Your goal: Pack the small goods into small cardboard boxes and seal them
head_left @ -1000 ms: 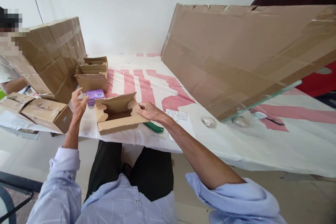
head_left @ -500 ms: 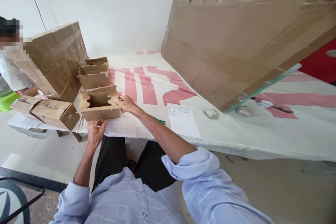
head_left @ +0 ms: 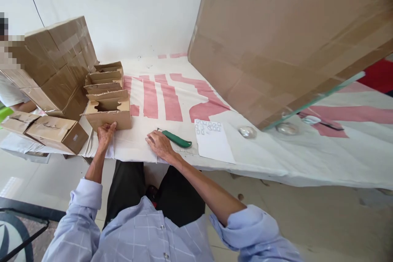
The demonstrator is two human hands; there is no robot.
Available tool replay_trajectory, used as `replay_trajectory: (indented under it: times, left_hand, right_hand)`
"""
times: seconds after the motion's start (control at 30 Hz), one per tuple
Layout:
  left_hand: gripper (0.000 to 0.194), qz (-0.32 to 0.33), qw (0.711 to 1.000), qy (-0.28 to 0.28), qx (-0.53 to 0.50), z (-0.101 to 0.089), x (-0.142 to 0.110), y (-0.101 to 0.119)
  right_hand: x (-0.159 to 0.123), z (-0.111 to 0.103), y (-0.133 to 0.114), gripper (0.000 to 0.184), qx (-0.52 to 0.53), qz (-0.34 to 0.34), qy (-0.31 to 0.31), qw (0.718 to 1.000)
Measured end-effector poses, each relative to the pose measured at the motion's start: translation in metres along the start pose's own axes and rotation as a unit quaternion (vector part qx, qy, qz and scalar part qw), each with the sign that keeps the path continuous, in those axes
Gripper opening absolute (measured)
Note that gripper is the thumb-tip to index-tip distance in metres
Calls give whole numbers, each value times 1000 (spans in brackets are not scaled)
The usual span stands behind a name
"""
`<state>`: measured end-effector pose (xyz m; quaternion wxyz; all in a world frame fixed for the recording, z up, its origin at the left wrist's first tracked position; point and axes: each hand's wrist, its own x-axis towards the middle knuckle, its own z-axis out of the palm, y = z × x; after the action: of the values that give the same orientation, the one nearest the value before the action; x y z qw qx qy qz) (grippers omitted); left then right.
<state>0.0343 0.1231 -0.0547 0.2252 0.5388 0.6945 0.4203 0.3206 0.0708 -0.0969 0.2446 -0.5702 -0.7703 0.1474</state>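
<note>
My left hand (head_left: 106,134) is against the lower front wall of an open cardboard box (head_left: 121,119), its fingers and thumb laid on the cardboard rather than wrapped round it. The box's flap stands up at the back, and cut-out edges show inside. To the right, my right hand (head_left: 160,144) rests on the tablecloth, fingers stretched out and nothing visibly held. Just beyond it lies a tool with a curved green handle (head_left: 178,139); its narrow tip points left, towards my fingers. Behind the box, more open cardboard boxes (head_left: 106,77) stand in a row.
Two closed boxes (head_left: 55,131) sit left, before a large taped carton stack (head_left: 63,55) with a person (head_left: 15,94) behind. A marked paper sheet (head_left: 215,143), a clear round object (head_left: 247,132) and a big cardboard panel (head_left: 270,49) are on the right.
My right hand has let go of the box's right side and come down to the table near the green-handled tool. The box has shifted back towards the row, my left hand now against its front.
</note>
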Motion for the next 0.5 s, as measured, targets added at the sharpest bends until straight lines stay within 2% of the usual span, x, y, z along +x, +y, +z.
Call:
replay_trajectory:
  times: [0.2,0.5]
  left_hand:
    - [49,-6,1000,-10,-9,1,46,-3]
    - [58,-22,999,-23,-24,22,114,6]
  right_hand:
    - [-12,16,9,15,7,-36,45,998]
    - [-17,20,11,17,37,-52,68,996]
